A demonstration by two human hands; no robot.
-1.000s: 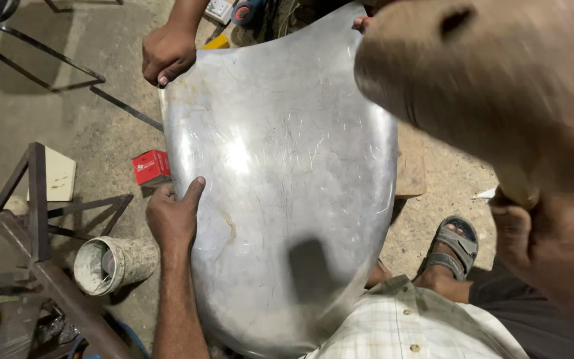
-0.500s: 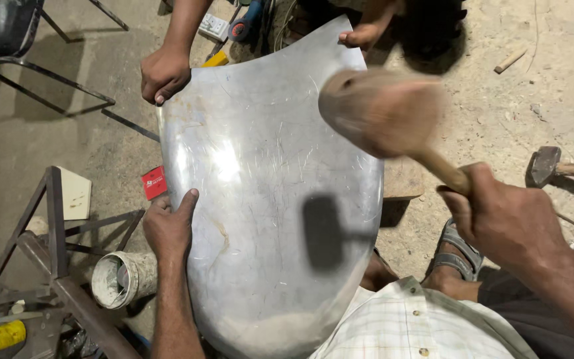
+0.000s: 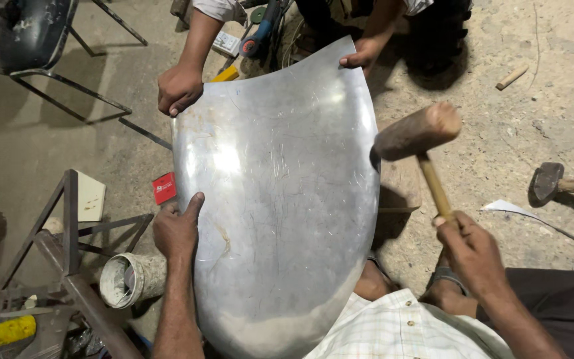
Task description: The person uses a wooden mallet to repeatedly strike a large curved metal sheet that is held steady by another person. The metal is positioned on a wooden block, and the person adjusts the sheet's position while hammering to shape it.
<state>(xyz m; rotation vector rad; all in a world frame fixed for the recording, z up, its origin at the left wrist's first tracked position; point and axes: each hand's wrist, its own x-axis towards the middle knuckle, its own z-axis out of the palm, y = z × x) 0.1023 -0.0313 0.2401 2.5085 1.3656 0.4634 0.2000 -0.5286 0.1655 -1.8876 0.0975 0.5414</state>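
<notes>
- Swung lower than half a second ago, the wooden mallet meets the sheet's right edge; right hand fingers are clamped round its handle.
- Left hand fingers lie flat, together, on the curved, scratched metal sheet.
- Another person's hands grip its far edge above the dusty concrete floor.

Overhead light, glare on metal sheet; sharp, dim left corner.

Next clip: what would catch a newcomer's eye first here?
A big curved metal sheet fills the middle, shiny and scratched. The right hand holds a wooden mallet raised beside the sheet's right edge, while the left hand presses on its left edge. Another person's hands grip the far edge at the top.
</notes>
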